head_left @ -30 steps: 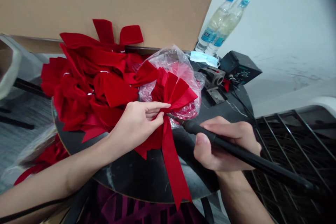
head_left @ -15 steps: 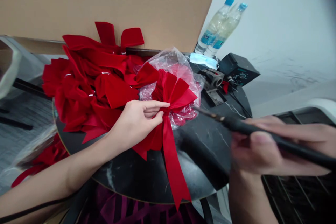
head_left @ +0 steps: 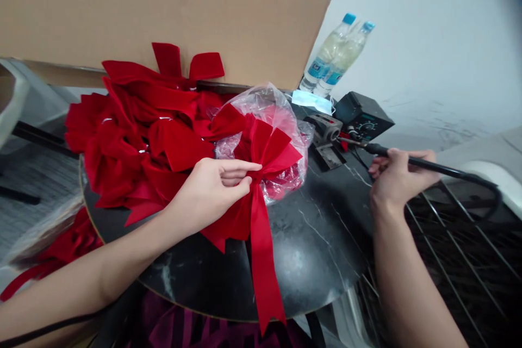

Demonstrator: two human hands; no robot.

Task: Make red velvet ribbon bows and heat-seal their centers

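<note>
My left hand (head_left: 214, 190) pinches the centre of a red ribbon bow (head_left: 267, 239), whose long tail hangs past the near edge of the table. Its loops fan out above my fingertips, over a clear plastic bag (head_left: 273, 106) with red stuff inside. Over on the right, my right hand (head_left: 399, 176) is closed around the black handle of a soldering iron (head_left: 432, 165). The iron's tip points left, close to a metal iron stand (head_left: 326, 130). Behind the stand sits a black control box (head_left: 362, 114) with a dial.
A heap of red velvet bows (head_left: 138, 130) covers the left of the round black marble table (head_left: 314, 244). Behind it stands a large cardboard box (head_left: 163, 5). Two plastic bottles (head_left: 330, 57) and a blue face mask (head_left: 312, 101) are at the back. A black rack (head_left: 452, 239) stands at right.
My right hand has carried the soldering iron away from the bow, back and to the right, toward the stand. My left hand keeps its pinch on the bow. The view has shifted slightly.
</note>
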